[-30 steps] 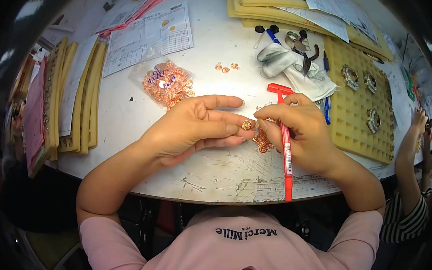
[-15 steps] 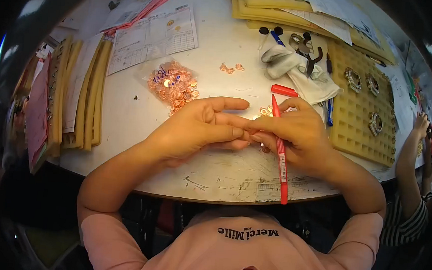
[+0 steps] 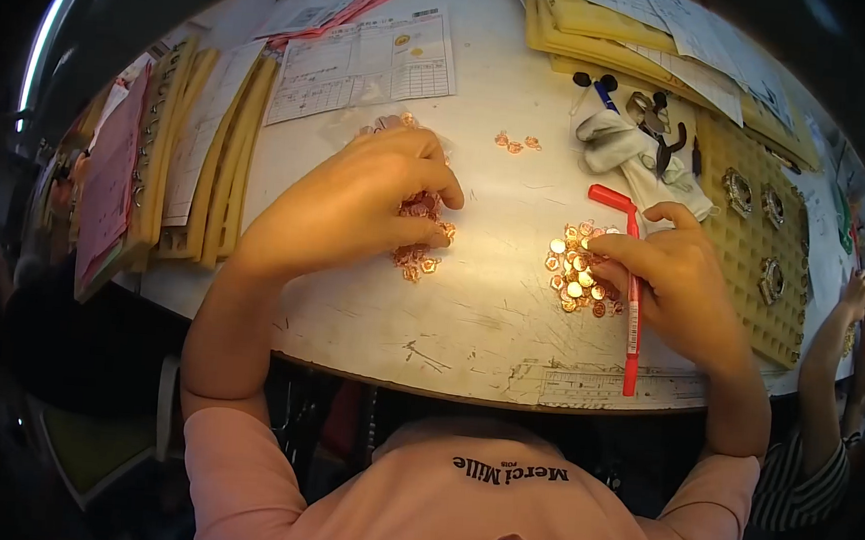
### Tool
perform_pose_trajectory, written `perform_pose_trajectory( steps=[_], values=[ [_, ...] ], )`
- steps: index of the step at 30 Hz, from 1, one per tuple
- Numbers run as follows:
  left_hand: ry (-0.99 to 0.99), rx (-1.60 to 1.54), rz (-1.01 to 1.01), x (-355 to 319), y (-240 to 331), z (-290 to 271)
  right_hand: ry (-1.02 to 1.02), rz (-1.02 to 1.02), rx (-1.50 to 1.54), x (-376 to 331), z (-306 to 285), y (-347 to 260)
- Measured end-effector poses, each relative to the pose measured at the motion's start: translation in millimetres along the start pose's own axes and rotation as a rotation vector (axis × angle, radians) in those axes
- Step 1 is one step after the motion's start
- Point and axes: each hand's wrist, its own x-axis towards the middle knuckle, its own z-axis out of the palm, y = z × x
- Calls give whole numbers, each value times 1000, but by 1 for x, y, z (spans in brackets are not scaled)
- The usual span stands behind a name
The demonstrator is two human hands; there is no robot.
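A tube light (image 3: 42, 52) glows at upper left; glare whitens some copper-coloured charms (image 3: 578, 270); fisheye distortion bows the tabletop (image 3: 498, 199); corners darken.

open tabletop (image 3: 495, 310) between left copper heap (image 3: 416, 265) and right heap (image 3: 575, 270), yellow trays (image 3: 229, 196) blocking left, gridded tray (image 3: 752, 260) right

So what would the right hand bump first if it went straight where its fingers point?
The right hand would probably meet the coppery pieces; depth is unclear, so it may touch already.
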Motion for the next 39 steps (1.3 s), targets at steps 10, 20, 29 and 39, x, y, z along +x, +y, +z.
perform_pose_trajectory(
  steps=[10, 20, 29, 39],
  values=[
    [38, -3, 58, 6, 4, 17, 28, -48, 18, 1, 1, -1],
    [-114, -1204, -368, 15, 30, 39, 194, -103, 114, 3, 16, -5],
    [-183, -1380, -241, 15, 33, 52, 195, -85, 193, 3, 25, -7],
    [-204, -1438, -433, 16, 35, 45, 240, -240, 116, 6, 25, -8]
  ],
)
